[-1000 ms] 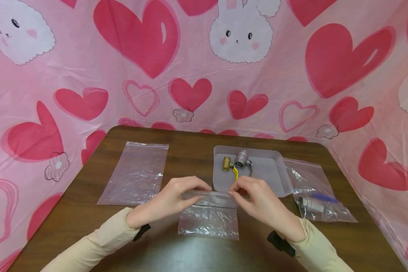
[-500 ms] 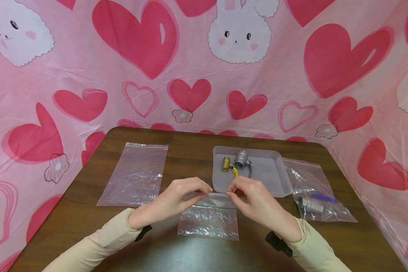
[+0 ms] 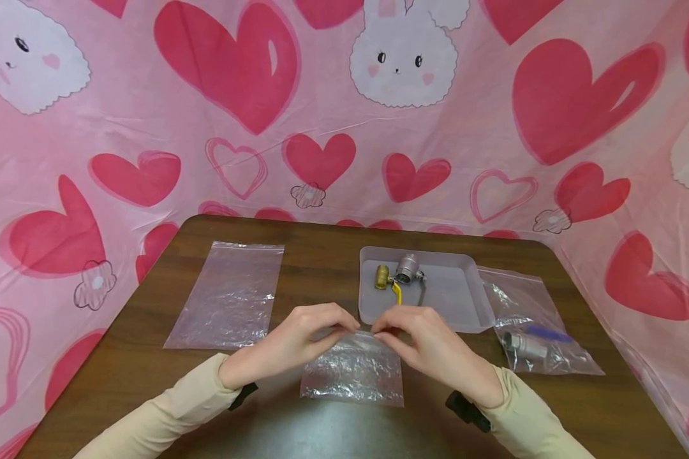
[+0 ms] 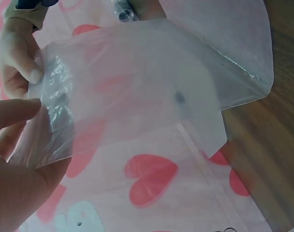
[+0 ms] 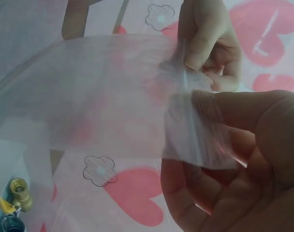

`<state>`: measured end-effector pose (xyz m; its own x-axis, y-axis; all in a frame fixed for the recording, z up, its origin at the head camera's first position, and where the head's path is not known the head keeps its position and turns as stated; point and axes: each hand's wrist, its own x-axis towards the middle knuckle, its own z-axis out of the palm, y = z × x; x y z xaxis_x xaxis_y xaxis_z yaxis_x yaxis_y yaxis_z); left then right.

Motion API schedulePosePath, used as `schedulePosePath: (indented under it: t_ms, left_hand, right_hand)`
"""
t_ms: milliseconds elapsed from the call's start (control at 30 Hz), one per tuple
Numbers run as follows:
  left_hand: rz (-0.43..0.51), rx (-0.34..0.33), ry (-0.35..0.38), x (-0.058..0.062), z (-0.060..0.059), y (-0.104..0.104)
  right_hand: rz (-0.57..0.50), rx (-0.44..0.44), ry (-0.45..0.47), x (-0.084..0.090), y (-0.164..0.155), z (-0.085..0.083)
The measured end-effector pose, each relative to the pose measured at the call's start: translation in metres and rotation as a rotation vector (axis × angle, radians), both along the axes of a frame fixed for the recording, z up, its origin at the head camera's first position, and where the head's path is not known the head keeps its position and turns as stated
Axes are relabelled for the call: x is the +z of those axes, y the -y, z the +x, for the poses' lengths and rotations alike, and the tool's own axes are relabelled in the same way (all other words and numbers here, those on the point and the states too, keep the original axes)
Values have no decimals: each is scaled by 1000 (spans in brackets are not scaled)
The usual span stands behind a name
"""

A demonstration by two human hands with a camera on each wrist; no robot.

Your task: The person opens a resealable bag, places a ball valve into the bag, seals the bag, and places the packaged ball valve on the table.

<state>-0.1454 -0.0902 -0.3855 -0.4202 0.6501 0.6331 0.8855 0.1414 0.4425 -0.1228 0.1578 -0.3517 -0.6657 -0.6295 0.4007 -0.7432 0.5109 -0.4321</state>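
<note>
In the head view, low at centre frame, the left hand (image 3: 289,344) and right hand (image 3: 430,347) meet with fingers curled, pinching the top edge of a clear crinkled bag (image 3: 353,373) on the table (image 3: 321,261). Both wrist views show thumbs and fingertips gripping that translucent film close up.

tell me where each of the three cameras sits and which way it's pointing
Head: worn on the head, looks forward and down at the brown table; shows both cream sleeves, the left hand and right hand pinching the top edge of a clear bag.
Left wrist: at the left wrist, looks through the clear bag toward the pink backdrop; shows the left hand and the right hand's fingers.
Right wrist: at the right wrist, looks through the bag; shows both hands, with the brass valve low left.
Shared: all three show the bag and both hands.
</note>
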Motion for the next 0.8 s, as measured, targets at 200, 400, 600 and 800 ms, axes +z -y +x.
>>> schedulePosePath:
  t_ms: [200,400,600,800]
  left_hand:
    - [-2,16,-18,-1,1,-3]
    - [32,88,-13,-2,4,-7]
    - [58,142,-24,-5,4,-8]
    - [92,114,-36,-9,4,-9]
  right_hand:
    - [10,-29,-51,-2,2,-1]
    - [7,-38,-27,-2,4,0]
    - [10,-39,-31,-3,5,-1]
    - [4,3,-46,-6,6,-5]
